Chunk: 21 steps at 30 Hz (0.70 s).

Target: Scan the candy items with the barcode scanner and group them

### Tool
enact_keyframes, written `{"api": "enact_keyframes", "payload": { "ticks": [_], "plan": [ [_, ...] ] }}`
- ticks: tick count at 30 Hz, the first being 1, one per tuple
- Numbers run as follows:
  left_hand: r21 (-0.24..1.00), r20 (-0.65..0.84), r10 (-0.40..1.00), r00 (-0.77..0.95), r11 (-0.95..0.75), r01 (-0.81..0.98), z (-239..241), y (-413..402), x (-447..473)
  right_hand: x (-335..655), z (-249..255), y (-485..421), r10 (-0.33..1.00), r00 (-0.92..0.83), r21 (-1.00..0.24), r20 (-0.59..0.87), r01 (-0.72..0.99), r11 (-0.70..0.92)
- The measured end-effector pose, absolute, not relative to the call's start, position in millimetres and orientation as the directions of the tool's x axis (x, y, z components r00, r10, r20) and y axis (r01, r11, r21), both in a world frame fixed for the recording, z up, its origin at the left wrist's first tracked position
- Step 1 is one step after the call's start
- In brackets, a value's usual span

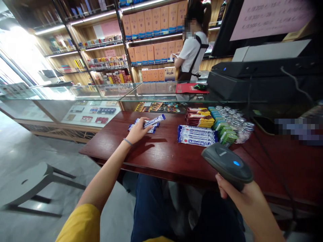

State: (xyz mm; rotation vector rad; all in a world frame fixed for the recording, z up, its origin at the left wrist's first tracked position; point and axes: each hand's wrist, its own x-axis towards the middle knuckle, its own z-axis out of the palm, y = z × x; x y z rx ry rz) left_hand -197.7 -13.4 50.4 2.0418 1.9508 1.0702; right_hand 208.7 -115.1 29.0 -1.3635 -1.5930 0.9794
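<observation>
My left hand [138, 130] is closed on a blue-and-white wrapped candy bar [157, 119], just above a few like it lying on the dark red table [161, 151]. In my right hand [242, 193] is a dark grey barcode scanner [227, 164] with a lit blue light, held above the table's front edge. A row of blue-and-white candy bars [198, 135] lies beyond the scanner. Behind that row are stacked brown-and-yellow packets [199, 117]. Green and teal packs [224, 129] and several clear jars with silver lids [236, 122] stand to the right.
A glass display counter [101, 92] runs behind the table. Beyond it a person [193, 50] in a white top and dark apron holds a paper slip. Black equipment [252, 77] stands at the right. A grey stool [37, 178] is on the left. A cable hangs by the scanner.
</observation>
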Motion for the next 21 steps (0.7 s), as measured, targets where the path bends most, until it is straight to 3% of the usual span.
{"api": "enact_keyframes", "payload": {
  "ticks": [6,10,12,21],
  "plan": [
    [0.688,0.466,0.884,-0.028,-0.342,0.64,51,-23,-158,206,31,-114,0.99,-0.09,-0.926,0.107,0.354,0.132],
    [0.907,0.257,0.965,-0.051,-0.223,0.356,59,-30,-125,202,36,-116,0.991,-0.073,-0.935,0.116,0.328,0.133],
    [0.948,0.157,0.988,-0.006,-0.149,0.282,61,-32,-114,200,39,-118,0.992,-0.056,-0.938,0.116,0.322,0.128],
    [0.84,0.147,0.989,-0.016,-0.116,0.53,63,-34,-116,203,34,-112,0.955,-0.135,-0.838,0.265,0.457,0.297]
  ]
}}
